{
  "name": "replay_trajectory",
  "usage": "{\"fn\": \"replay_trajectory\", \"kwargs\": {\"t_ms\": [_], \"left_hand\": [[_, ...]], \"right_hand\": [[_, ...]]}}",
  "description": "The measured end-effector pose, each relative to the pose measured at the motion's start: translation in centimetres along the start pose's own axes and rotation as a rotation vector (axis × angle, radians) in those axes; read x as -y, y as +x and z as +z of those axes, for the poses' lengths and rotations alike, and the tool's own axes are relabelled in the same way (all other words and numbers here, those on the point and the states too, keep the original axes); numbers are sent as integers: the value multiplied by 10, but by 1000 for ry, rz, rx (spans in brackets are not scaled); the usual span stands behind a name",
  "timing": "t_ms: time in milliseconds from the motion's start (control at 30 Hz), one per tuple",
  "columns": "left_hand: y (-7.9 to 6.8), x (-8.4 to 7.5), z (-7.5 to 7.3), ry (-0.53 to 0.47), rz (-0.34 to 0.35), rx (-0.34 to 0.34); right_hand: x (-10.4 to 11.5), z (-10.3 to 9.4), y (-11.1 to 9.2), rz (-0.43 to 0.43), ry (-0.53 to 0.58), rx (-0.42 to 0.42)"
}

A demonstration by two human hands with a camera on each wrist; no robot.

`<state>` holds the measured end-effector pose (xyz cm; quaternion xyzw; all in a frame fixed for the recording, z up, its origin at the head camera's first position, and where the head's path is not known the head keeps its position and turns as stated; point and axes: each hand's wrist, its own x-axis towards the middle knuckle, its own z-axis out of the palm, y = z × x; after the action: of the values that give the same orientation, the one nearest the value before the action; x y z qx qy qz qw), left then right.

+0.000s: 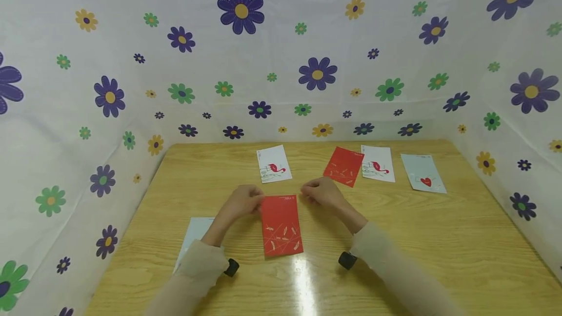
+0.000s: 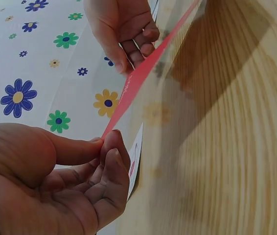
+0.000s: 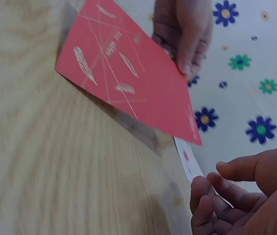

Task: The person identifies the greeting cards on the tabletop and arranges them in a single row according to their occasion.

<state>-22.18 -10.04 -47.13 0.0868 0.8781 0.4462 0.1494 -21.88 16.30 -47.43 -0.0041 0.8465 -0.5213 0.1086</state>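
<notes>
A red card [image 1: 282, 221] printed with pale feathers and thin lines is at the middle of the table. My left hand [image 1: 240, 205] pinches it near its upper left corner, thumb against forefinger. In the left wrist view the card [image 2: 141, 73] appears almost edge-on, slanting up from the wood. Just right of the card's top edge is my right hand [image 1: 324, 193], fingers loosely bent and nothing between them. The right wrist view shows a gap between this hand [image 3: 248, 191] and the card's near corner.
Along the back of the wooden table [image 1: 210, 169] lie a white flamingo card [image 1: 274, 164], another red card [image 1: 343, 166], a second flamingo card [image 1: 378, 163] and a pale blue heart card [image 1: 423, 173]. A pale blue card [image 1: 195, 230] lies partly under the left forearm. Flowered cloth [image 1: 281, 52] surrounds the table.
</notes>
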Motion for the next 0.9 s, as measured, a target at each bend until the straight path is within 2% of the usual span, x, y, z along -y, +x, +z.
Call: {"fn": "replay_trajectory", "kwargs": {"t_ms": [267,433,600,767,900], "left_hand": [[15,-7,26,-65,-3,17],[20,-10,39,-41,17,-27],[26,-16,48,-37,-25,-93],[30,-22,54,4,-59,-142],[32,-22,57,60,-58,-180]], "right_hand": [[-29,-74,-15,61,4,-122],[-48,-113,-26,111,-16,-196],[-66,-145,-38,147,-47,-255],[-80,-172,-50,113,-82,-314],[-90,-188,-55,109,-123,-369]]}}
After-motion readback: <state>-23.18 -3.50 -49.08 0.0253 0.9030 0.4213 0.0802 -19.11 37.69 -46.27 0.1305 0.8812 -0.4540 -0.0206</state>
